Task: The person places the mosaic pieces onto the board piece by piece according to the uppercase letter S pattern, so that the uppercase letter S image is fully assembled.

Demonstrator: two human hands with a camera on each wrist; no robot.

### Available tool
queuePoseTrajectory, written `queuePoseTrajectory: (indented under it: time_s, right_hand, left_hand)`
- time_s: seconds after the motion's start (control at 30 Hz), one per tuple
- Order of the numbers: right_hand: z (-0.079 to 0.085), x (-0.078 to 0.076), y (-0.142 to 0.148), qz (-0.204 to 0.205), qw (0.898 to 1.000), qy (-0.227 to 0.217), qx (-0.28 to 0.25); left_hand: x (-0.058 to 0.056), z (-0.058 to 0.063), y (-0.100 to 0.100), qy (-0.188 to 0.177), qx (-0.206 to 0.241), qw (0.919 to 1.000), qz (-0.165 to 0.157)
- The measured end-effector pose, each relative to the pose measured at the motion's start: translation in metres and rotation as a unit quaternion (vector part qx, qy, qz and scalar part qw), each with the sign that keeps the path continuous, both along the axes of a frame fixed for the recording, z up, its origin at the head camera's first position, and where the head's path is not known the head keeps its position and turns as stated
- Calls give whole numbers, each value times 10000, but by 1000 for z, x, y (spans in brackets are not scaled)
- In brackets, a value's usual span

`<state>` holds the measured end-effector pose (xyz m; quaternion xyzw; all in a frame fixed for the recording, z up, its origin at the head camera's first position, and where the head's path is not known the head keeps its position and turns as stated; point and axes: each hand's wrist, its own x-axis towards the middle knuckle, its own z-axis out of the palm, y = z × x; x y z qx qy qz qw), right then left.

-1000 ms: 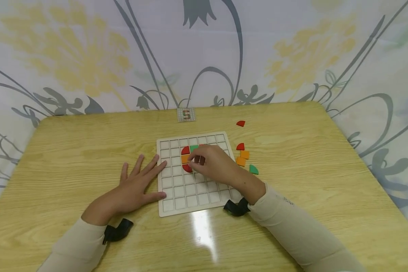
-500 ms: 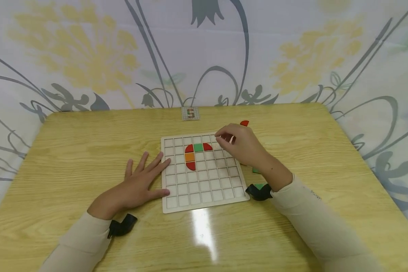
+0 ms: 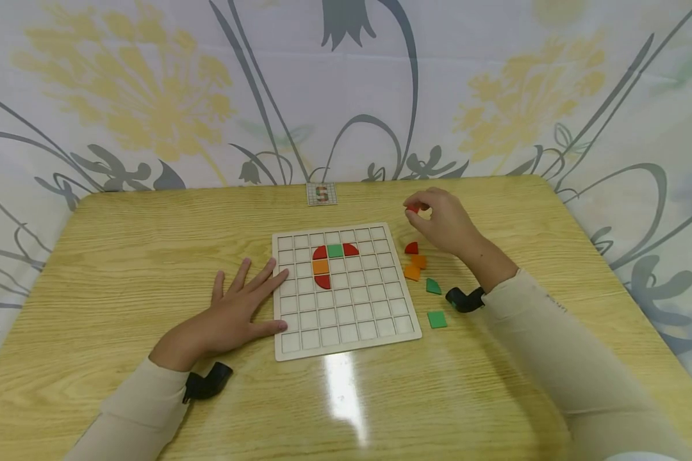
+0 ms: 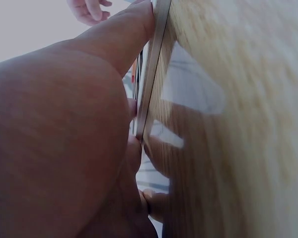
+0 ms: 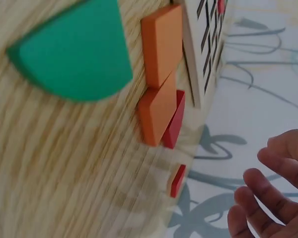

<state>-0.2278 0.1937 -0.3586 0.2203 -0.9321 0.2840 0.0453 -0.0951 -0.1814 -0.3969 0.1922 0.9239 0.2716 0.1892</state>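
Observation:
My left hand (image 3: pixel 227 323) lies with fingers spread, index fingertip and thumb on the left edge of a white gridded board (image 3: pixel 348 314). On the board sit a green square (image 3: pixel 335 250), an orange square (image 3: pixel 320 267) and three red quarter-circle pieces, one being the lower red piece (image 3: pixel 323 282). My right hand (image 3: pixel 446 224) hovers with loosely bent fingers over a far red quarter-circle piece (image 3: pixel 412 209). In the right wrist view, that red piece (image 5: pixel 178 181) lies on the tabletop, apart from the fingers (image 5: pixel 268 198).
Right of the board lie another red quarter-circle (image 3: pixel 411 248), two orange squares (image 3: pixel 412 273) touching each other, a green quarter-circle (image 3: pixel 433 286) and a green square (image 3: pixel 437 319). A small pattern card (image 3: pixel 321 194) lies behind the board, near the patterned cloth (image 3: pixel 207 96).
My right hand has moved from over the board's red pieces out to the far right, uncovering a red quarter-circle at the top row's right end. The left hand has stayed at the board's edge.

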Motion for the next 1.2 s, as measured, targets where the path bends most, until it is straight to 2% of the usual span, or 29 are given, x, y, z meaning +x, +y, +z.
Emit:
queuePoseTrajectory:
  time_s: [0.47, 0.67, 0.87, 1.2]
  right_hand:
    - [-5, -13, 14, -190, 9960, -702, 520]
    - [-7, -13, 16, -93, 9930, -856, 803]
    - [-9, -4, 26, 40, 9890, -1017, 1078]
    - [-12, 21, 31, 555, 9851, -1359, 894]
  left_hand:
    - [-2, -2, 0, 16, -40, 10000, -84]
    - [-3, -1, -1, 45, -72, 10000, -37]
    - [-2, 1, 0, 12, -58, 10000, -72]
    - [-1, -1, -1, -10, -23, 10000, -31]
